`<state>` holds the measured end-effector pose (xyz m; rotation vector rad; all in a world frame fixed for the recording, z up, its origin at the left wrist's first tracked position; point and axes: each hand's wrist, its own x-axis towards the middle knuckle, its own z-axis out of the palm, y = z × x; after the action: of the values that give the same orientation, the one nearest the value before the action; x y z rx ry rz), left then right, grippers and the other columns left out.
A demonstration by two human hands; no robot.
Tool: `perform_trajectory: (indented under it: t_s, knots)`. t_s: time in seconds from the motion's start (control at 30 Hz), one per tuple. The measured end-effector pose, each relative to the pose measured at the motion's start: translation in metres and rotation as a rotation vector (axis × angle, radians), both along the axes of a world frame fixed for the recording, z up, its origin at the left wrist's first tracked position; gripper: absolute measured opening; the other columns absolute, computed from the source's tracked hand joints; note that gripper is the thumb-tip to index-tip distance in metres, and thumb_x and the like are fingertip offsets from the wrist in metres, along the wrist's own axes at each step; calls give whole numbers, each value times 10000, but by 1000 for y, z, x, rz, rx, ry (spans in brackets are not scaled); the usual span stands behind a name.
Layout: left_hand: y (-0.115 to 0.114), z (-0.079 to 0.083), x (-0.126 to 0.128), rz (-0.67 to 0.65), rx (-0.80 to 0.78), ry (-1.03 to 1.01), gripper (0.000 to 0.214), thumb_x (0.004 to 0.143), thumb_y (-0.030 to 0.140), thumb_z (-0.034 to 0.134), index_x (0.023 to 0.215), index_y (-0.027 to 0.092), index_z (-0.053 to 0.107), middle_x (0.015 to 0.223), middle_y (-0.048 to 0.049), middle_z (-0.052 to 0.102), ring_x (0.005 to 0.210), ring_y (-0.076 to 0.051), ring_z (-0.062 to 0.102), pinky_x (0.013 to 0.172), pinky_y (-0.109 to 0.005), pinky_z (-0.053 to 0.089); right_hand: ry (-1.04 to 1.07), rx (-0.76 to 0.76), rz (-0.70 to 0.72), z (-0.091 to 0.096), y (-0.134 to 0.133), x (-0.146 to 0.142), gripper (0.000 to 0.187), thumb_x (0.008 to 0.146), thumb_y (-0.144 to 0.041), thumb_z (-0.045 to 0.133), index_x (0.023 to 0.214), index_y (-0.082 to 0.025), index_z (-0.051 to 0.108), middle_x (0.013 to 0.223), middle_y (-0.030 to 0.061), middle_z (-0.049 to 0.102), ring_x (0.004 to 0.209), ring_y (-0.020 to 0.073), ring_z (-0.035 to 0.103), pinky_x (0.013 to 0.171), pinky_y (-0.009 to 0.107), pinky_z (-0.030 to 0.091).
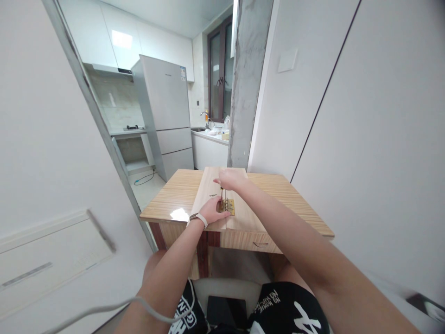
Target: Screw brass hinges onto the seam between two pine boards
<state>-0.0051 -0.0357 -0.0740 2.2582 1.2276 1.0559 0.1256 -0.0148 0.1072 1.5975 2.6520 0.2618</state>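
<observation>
A brass hinge (pixel 228 207) lies across the seam between two pale wooden boards (pixel 243 218) on the table. My left hand (pixel 210 211), with a white band at the wrist, rests on the left board. Its thumb and forefinger hold the hinge at its left side, covering part of it. Above, my right hand (pixel 229 179) is closed round the handle of a screwdriver (pixel 221 191). The handle is mostly hidden in the fist, and the thin shaft points down at the hinge's left leaf. Small screws (pixel 213 195) lie on the left board near my left fingers.
The wood-grain table (pixel 174 195) has a drawer (pixel 250 241) under its front edge. A pale cable (pixel 139 299) runs over my left forearm. Behind the table stand a grey fridge (pixel 172 97) and a sink counter (pixel 210 138). White walls close in on both sides.
</observation>
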Motion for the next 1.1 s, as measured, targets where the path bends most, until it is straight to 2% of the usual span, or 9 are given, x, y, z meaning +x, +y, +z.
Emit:
perform_trajectory:
  t_s: [0.1, 0.4, 0.5, 0.63, 0.77, 0.87, 0.93, 1.1]
  knots:
    - [2, -2, 0, 1, 6, -3, 537, 722, 501, 847, 1108, 211, 611, 1066, -109, 695, 969, -282, 660, 876, -432, 520, -22, 73, 5, -4, 4, -1, 457, 1027, -451, 456, 1178, -131, 747, 1192, 218, 727, 1142, 299, 687, 897, 326, 533]
    - [5, -5, 0, 6, -6, 12, 555, 721, 502, 847, 1127, 211, 608, 1074, -103, 699, 986, -284, 663, 896, -438, 519, -21, 13, 24, -4, 5, -6, 333, 965, -376, 609, 1117, -116, 749, 1146, 221, 742, 1081, 293, 713, 834, 302, 532]
    - [2, -2, 0, -2, -7, 11, 526, 729, 495, 844, 1107, 213, 611, 1060, -104, 699, 969, -280, 661, 882, -435, 518, -31, 10, 101, -1, 6, -2, 273, 933, -305, 653, 1155, -161, 717, 1155, 172, 749, 1074, 269, 711, 809, 283, 517]
    - [0, 0, -1, 0, 6, 9, 527, 720, 499, 847, 1090, 209, 609, 1058, -110, 693, 963, -283, 647, 867, -435, 510, -39, -7, 157, -2, 8, 3, 202, 920, -262, 664, 1105, -195, 711, 1124, 117, 761, 1044, 235, 710, 792, 257, 493]
    - [1, 0, 0, 6, -4, 0, 536, 720, 503, 845, 1096, 204, 607, 1055, -109, 692, 956, -282, 647, 856, -431, 510, 23, 33, 81, -9, 9, 2, 359, 976, -394, 592, 1219, -142, 669, 1148, 173, 746, 1061, 258, 706, 804, 282, 505]
    - [2, -1, 1, 5, -17, -6, 547, 723, 493, 847, 1117, 203, 603, 1069, -107, 696, 964, -280, 653, 867, -427, 512, 26, 66, 11, -11, 7, -2, 482, 1012, -508, 482, 1179, -115, 706, 1152, 218, 736, 1070, 293, 706, 829, 322, 522]
    - [2, -1, 1, 2, -20, -4, 544, 720, 490, 850, 1109, 202, 603, 1067, -106, 699, 961, -279, 656, 871, -426, 512, -3, 63, -2, -9, 6, -4, 479, 1028, -487, 446, 1131, -126, 742, 1157, 222, 735, 1086, 298, 703, 860, 336, 524]
    - [4, -3, 1, 6, -1, 6, 553, 714, 498, 854, 1111, 205, 606, 1064, -105, 698, 979, -283, 661, 887, -436, 510, -35, 8, -3, -3, 5, -6, 416, 1001, -423, 532, 1181, -111, 741, 1168, 240, 727, 1106, 302, 698, 882, 333, 522]
